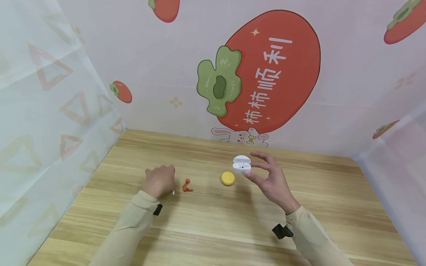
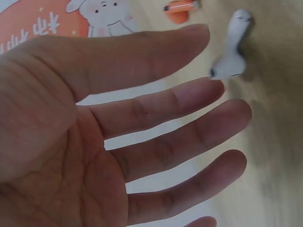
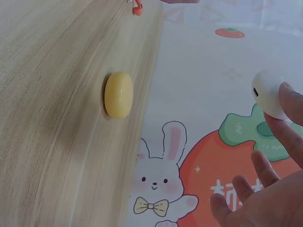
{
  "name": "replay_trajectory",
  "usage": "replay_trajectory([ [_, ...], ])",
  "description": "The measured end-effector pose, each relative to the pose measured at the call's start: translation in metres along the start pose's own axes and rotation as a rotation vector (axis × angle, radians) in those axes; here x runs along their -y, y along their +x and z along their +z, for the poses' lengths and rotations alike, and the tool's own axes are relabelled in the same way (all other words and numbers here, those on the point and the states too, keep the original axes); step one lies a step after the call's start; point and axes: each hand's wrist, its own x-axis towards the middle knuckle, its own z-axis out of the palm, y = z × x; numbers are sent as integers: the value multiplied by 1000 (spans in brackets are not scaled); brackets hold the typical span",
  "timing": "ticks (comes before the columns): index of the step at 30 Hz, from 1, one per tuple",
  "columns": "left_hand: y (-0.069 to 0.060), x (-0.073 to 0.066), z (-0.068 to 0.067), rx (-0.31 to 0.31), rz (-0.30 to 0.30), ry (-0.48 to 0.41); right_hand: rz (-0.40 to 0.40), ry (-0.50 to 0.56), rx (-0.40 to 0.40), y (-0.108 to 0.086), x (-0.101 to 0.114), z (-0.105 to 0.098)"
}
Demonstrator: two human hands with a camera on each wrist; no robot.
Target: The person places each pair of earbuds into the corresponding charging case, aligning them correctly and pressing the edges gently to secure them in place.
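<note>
In the head view my right hand (image 1: 274, 183) pinches a white earbud case (image 1: 242, 167) between thumb and fingers, above the table. Its lid is up, and a small dark spot shows inside. The right wrist view shows the rounded outside of the case (image 3: 270, 93). On the left, my left hand (image 1: 160, 180) hovers low over the table beside a white earbud (image 2: 232, 47). In the left wrist view its fingers are nearly straight, and a gap parts thumb and index finger. The earbud lies just beyond those fingertips, and whether they touch it is unclear.
Two orange earbuds (image 1: 187, 187) lie close together to the right of my left hand. A closed yellow case (image 1: 227, 178) rests on the wooden table (image 1: 213, 218) between my hands. Printed cloth walls (image 1: 166, 66) stand at the back and both sides.
</note>
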Motion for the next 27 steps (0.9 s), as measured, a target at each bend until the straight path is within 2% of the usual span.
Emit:
replay_trajectory([
  [9,6,1,7,-8,-20,-17,19,-3,5,0,1,0],
  [13,6,1,6,-44,-18,-47,19,-6,7,-1,0,0],
  [16,6,0,2,-114,3,-88,20,-10,7,-1,0,1],
  [19,4,-2,-3,-213,48,-149,22,-11,6,-1,0,1],
  [27,-3,-15,-13,-478,233,-303,15,-16,2,-1,1,1],
])
